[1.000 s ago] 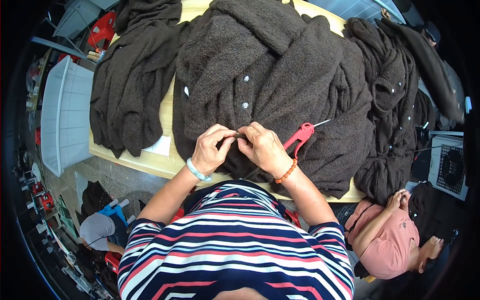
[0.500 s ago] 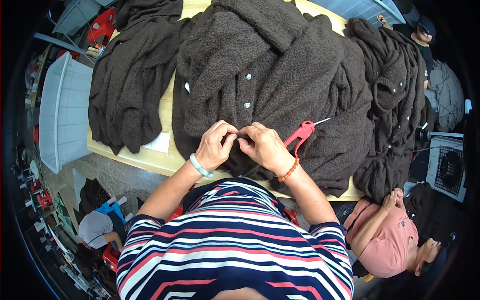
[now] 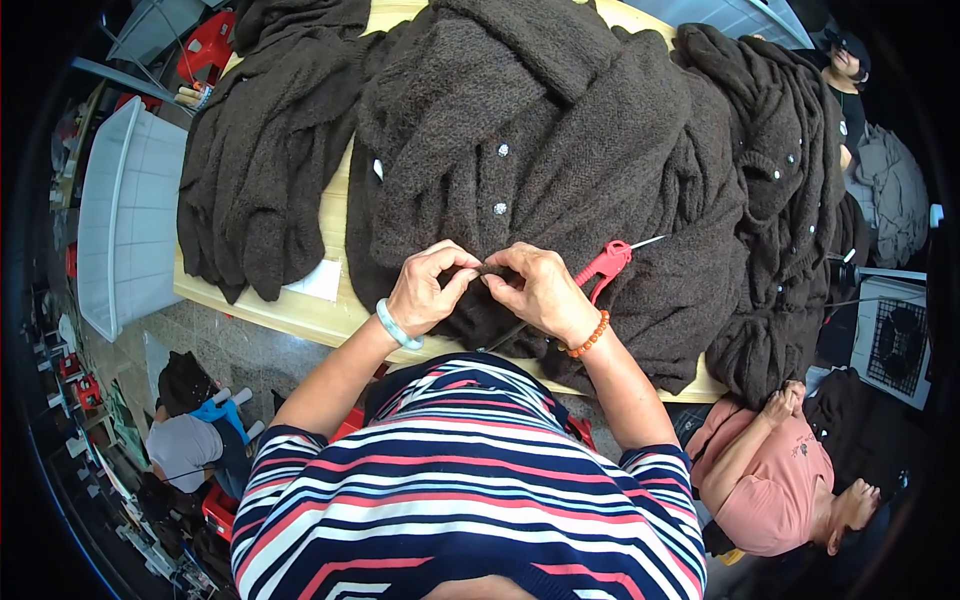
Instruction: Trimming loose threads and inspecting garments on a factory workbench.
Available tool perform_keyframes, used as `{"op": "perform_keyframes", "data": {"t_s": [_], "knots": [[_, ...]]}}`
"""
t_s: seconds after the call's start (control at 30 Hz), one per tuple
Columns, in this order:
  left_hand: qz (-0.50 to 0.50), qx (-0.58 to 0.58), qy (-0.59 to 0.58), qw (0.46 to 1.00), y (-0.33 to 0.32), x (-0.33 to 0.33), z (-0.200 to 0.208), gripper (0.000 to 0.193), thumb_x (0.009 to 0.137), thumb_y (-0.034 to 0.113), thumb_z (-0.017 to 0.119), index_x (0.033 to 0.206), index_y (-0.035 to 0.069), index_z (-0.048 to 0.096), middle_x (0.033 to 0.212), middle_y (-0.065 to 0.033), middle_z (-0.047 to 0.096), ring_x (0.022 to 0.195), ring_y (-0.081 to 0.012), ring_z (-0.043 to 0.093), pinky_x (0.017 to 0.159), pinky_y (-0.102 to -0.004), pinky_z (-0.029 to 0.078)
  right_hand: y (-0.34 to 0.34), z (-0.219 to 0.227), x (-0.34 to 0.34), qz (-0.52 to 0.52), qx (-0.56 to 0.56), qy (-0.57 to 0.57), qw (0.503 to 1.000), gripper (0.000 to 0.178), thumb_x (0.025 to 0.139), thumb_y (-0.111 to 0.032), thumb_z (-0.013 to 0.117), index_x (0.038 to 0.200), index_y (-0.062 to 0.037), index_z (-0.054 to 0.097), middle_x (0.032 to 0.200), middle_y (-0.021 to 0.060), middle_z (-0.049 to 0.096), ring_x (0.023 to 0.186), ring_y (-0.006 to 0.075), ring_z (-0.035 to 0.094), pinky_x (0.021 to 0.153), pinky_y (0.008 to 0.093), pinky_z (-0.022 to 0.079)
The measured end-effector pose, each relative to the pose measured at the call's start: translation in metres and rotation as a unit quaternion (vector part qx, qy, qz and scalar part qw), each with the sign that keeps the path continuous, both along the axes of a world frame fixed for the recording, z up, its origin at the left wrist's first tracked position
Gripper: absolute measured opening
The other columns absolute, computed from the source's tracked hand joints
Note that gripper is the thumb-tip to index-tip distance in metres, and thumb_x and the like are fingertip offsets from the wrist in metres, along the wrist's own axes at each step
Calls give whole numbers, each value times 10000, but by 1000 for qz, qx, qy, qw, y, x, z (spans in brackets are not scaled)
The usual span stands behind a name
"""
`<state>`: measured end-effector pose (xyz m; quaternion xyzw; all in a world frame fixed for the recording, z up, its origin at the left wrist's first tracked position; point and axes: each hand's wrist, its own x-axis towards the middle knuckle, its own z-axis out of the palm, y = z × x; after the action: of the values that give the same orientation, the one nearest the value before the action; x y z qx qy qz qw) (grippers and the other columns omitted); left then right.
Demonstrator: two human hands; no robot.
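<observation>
A dark brown fuzzy cardigan (image 3: 560, 140) with pale buttons lies spread on the wooden table (image 3: 300, 315). My left hand (image 3: 428, 288), with a pale green bangle on its wrist, pinches the cardigan's front edge near the hem. My right hand (image 3: 540, 292), wearing an orange bead bracelet, pinches the same edge right beside it, fingertips almost touching. A red-handled thread snip (image 3: 605, 265) lies on the cardigan just right of my right hand, its tip pointing up and right.
More brown cardigans are piled at the left (image 3: 260, 170) and right (image 3: 780, 180) of the table. A white plastic bin (image 3: 125, 215) stands left of the table. A person in a pink shirt (image 3: 775, 480) sits lower right; another person crouches lower left (image 3: 185, 445).
Both hands have stayed on the cardigan's edge, with only small finger movements. The thread snip has not moved.
</observation>
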<state>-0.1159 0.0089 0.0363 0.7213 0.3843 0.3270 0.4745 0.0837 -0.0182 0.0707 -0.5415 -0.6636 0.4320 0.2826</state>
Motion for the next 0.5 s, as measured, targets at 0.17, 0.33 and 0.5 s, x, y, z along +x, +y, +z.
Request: {"op": "perform_keyframes", "data": {"t_s": [0.17, 0.33, 0.5], "knots": [[13, 48, 4, 999, -1, 7, -1, 84, 832, -38, 608, 911, -13, 598, 833, -118, 610, 731, -227, 616, 657, -315, 486, 1, 0, 2, 13, 8, -1, 1000, 210, 813, -89, 680, 972, 48, 677, 845, 201, 653, 700, 294, 677, 650, 358, 546], [33, 23, 12, 999, -2, 11, -1, 94, 842, -38, 588, 928, -4, 573, 830, -93, 589, 710, -186, 586, 648, -289, 468, 4, 5, 5, 25, -14, 17, 999, 204, 812, -71, 670, 979, 47, 676, 860, 204, 656, 722, 293, 682, 655, 356, 546], [39, 22, 7, 999, -3, 12, -6, 75, 854, -31, 578, 920, 4, 569, 830, -89, 586, 718, -168, 579, 648, -280, 463, 2, -2, 6, 35, 1, 17, 999, 195, 813, -38, 635, 983, 50, 667, 872, 213, 649, 792, 341, 673, 714, 379, 543]]}}
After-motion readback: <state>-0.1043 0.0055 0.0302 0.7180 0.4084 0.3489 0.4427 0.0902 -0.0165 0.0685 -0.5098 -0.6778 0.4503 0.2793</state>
